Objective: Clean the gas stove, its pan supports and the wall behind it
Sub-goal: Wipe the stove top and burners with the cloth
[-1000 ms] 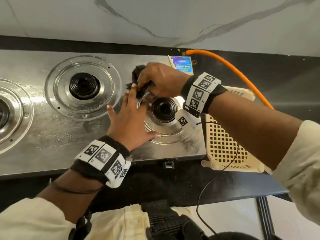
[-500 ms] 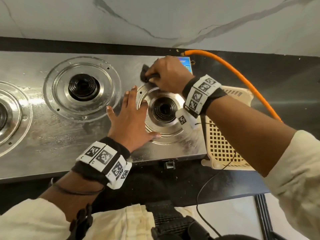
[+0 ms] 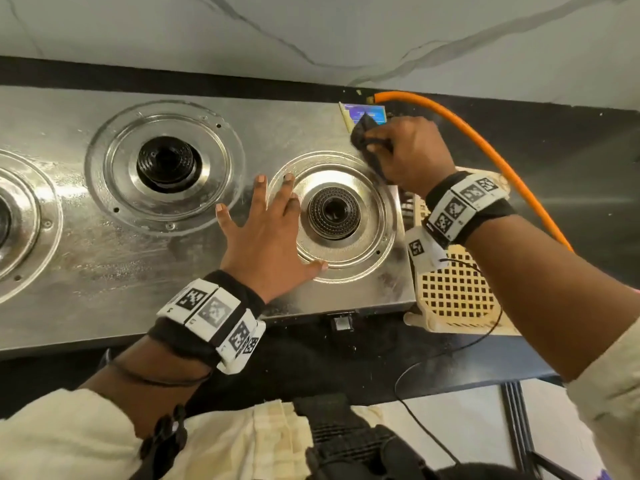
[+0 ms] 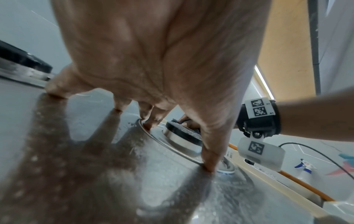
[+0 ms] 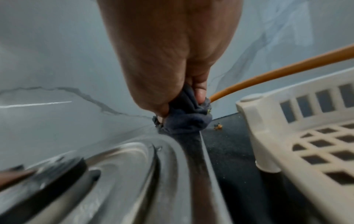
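Observation:
The steel gas stove [image 3: 284, 126] lies across the black counter with its pan supports off, so the burners stand bare. My left hand [image 3: 266, 230] rests flat on the stove top with fingers spread, just left of the right burner [image 3: 330, 213]; its fingertips [image 4: 147, 125] press the burner ring's edge. My right hand [image 3: 408, 150] grips a bunched dark cloth [image 3: 363, 133] against the stove's back right corner, partly over a blue sticker [image 3: 367, 112]. The right wrist view has the cloth [image 5: 184, 119] pinched between thumb and fingers at the stove's edge. The white marble wall [image 3: 311, 36] rises behind.
An orange gas hose [image 3: 485, 147] curves from the stove's back right corner across the counter. A cream plastic basket [image 3: 453, 289] lies right of the stove, close under my right wrist. A spray bottle [image 4: 304, 168] stands farther right. The middle burner [image 3: 168, 164] sits to the left.
My right hand has carried the cloth from the gap between the burners up and rightwards to the stove's back right corner. The left hand has stayed flat in place.

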Demonstrator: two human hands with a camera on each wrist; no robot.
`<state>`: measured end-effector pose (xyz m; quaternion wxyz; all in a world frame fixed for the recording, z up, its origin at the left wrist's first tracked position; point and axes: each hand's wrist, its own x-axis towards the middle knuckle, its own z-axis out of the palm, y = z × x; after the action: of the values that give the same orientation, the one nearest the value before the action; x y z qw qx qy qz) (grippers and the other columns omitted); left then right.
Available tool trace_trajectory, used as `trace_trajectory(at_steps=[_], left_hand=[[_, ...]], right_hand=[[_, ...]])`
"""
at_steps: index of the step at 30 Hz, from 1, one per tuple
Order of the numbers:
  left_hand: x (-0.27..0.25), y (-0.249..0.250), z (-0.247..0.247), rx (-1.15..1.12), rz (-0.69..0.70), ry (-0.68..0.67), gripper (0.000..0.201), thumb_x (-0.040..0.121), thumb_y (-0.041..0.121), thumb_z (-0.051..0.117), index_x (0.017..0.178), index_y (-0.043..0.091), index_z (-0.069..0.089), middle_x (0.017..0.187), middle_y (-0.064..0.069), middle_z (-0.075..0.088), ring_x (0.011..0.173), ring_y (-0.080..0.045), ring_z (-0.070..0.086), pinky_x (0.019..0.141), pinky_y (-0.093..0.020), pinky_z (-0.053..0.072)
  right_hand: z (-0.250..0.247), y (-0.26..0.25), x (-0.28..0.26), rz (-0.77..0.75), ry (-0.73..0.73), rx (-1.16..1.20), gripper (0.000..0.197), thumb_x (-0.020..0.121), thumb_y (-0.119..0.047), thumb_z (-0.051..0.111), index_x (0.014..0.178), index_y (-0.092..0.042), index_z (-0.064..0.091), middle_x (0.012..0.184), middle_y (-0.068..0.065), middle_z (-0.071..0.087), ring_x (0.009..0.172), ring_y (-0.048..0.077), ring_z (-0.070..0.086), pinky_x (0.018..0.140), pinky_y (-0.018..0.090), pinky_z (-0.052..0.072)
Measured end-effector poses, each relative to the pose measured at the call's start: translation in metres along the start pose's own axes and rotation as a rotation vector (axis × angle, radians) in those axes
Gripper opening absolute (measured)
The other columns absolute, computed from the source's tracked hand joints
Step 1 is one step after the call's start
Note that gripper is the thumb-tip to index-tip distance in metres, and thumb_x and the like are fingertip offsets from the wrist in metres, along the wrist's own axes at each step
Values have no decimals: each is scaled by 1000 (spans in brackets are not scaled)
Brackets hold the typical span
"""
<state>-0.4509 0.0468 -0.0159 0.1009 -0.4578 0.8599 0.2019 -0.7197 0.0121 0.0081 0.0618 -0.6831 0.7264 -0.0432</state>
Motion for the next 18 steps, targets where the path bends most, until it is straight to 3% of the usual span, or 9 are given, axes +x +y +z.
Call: trace_trajectory(at_steps=[4, 9, 14, 18], left_hand=[[1, 0, 0, 0, 9, -9, 118, 75, 88, 60, 162, 19, 20, 174, 8, -12, 160, -29, -13, 111, -85, 12], [1, 0, 0, 1, 11, -18, 119, 75, 88, 60, 162, 18, 20, 174, 8, -12, 160, -29, -13, 111, -85, 11], [1, 0, 1, 0, 6, 9, 118, 74, 87, 61, 162, 19, 21, 174, 9, -10, 161, -28, -12, 110, -85, 11], [1, -2, 0, -8, 15, 5, 117, 74, 86, 62, 162, 20, 22, 174, 9, -10, 161, -27, -12, 111, -84, 11]], right_hand=[[-4, 12, 23, 89, 17, -16, 28, 103, -23, 58, 125, -23, 76, 111, 7, 76, 97, 27, 70, 91, 37, 56], [-1, 7, 37, 141, -24, -124, 26, 102, -29, 55, 116, -18, 74, 102, 8, 74, 87, 28, 69, 82, 44, 61], [7, -8, -24, 57, -21, -38, 28, 103, -29, 53, 116, -18, 75, 98, 9, 70, 85, 29, 66, 77, 43, 57], [15, -13, -80, 126, 44, 69, 27, 103, -25, 57, 116, -15, 78, 97, 9, 73, 83, 25, 64, 75, 34, 51]])
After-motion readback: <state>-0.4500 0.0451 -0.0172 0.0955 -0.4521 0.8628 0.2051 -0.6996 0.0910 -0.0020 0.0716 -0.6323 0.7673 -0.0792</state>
